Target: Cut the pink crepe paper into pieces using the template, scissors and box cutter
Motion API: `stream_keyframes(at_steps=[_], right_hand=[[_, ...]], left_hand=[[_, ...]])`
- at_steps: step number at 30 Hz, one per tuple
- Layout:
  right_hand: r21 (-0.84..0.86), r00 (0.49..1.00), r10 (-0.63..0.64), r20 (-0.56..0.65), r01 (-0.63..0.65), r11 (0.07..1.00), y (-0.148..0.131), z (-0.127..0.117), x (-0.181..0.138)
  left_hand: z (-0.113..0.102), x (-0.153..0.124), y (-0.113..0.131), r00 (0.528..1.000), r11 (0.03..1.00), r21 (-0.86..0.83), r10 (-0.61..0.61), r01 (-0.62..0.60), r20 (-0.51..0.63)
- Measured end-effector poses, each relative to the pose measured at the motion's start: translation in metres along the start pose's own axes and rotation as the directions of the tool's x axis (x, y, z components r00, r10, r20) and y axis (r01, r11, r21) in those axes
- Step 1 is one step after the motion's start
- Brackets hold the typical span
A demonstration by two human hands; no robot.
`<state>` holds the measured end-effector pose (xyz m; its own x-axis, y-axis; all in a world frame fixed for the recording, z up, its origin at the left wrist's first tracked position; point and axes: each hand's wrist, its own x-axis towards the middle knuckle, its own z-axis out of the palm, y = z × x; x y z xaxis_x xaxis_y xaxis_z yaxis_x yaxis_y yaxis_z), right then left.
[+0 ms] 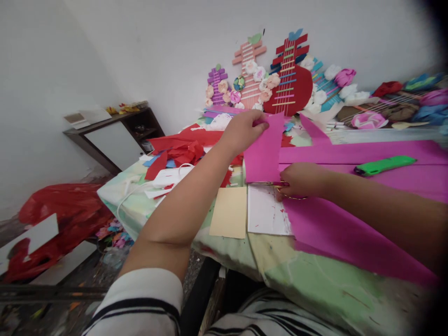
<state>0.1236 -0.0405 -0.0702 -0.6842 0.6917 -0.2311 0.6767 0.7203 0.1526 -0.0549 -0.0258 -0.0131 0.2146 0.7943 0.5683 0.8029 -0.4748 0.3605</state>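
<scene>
My left hand (241, 130) pinches the top edge of a magenta paper piece (264, 154) and holds it up off the table. My right hand (301, 181) grips scissors (280, 185) with gold handles, their blades at the lower edge of that piece. A large magenta paper sheet (350, 228) lies under my right forearm and runs to the right. In front of the hands lie a white card (266, 212) with red flecks and a tan card (229, 212).
A green utility knife (385, 164) lies on the magenta sheet at right. Red paper scraps (182, 149) are piled at left on the green-clothed table (315, 280). Paper guitar crafts with flowers (287, 74) lean on the wall. A red plastic bag (63, 219) sits on the floor.
</scene>
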Motion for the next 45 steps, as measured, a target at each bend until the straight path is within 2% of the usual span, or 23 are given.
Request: stream_keyframes(at_steps=[2,5,8,11,13,17,20,24,28,32,34,39,45], right_hand=[[-0.009,1.0,0.012,0.001,-0.012,1.0,-0.001,-0.002,-0.003],[0.026,0.997,0.034,-0.065,-0.032,0.999,0.003,-0.005,-0.013],[0.127,0.983,0.147,-0.113,-0.132,0.983,0.017,-0.005,-0.026],[0.22,0.951,0.295,-0.093,-0.269,0.938,0.032,-0.002,-0.035],[0.252,0.938,0.341,-0.06,-0.316,0.915,0.037,0.0,-0.038],[0.289,0.96,0.273,-0.064,-0.244,0.926,0.031,0.003,-0.034],[0.296,0.964,0.25,-0.09,-0.214,0.931,0.025,0.004,-0.028],[0.357,0.956,0.276,-0.104,-0.223,0.907,0.021,0.003,-0.02],[0.452,0.944,0.286,-0.165,-0.185,0.872,0.011,-0.001,-0.006],[0.593,0.93,0.291,-0.224,-0.107,0.798,-0.006,-0.003,0.012],[0.564,0.94,0.272,-0.203,-0.115,0.818,-0.011,-0.003,0.015],[0.235,0.962,0.183,-0.201,-0.135,0.963,-0.006,0.001,-0.001],[0.072,0.979,0.169,-0.117,-0.162,0.984,-0.011,-0.003,-0.012]], left_hand=[[-0.001,0.001,0.0,1.0,1.0,0.01,-0.001,0.001,-0.013],[-0.009,0.002,0.0,0.998,1.0,0.008,-0.012,0.013,-0.057],[-0.027,0.002,-0.004,0.984,0.996,0.004,-0.091,0.093,-0.153],[-0.051,-0.005,-0.016,0.929,0.969,0.0,-0.237,0.247,-0.284],[-0.063,-0.013,-0.027,0.894,0.941,-0.006,-0.323,0.338,-0.309],[-0.068,-0.032,-0.047,0.838,0.867,-0.001,-0.483,0.499,-0.252],[-0.063,-0.043,-0.058,0.797,0.836,-0.078,-0.543,0.544,-0.266],[-0.058,-0.049,-0.068,0.755,0.775,-0.321,-0.62,0.545,-0.214],[-0.057,-0.053,-0.072,0.754,0.755,-0.411,-0.623,0.511,-0.208],[-0.056,-0.06,-0.074,0.745,0.717,-0.497,-0.64,0.49,-0.188],[-0.055,-0.066,-0.074,0.74,0.697,-0.521,-0.651,0.492,-0.173],[-0.051,-0.078,-0.077,0.722,0.678,-0.535,-0.67,0.504,-0.169],[-0.047,-0.078,-0.079,0.723,0.68,-0.549,-0.665,0.485,-0.185]])
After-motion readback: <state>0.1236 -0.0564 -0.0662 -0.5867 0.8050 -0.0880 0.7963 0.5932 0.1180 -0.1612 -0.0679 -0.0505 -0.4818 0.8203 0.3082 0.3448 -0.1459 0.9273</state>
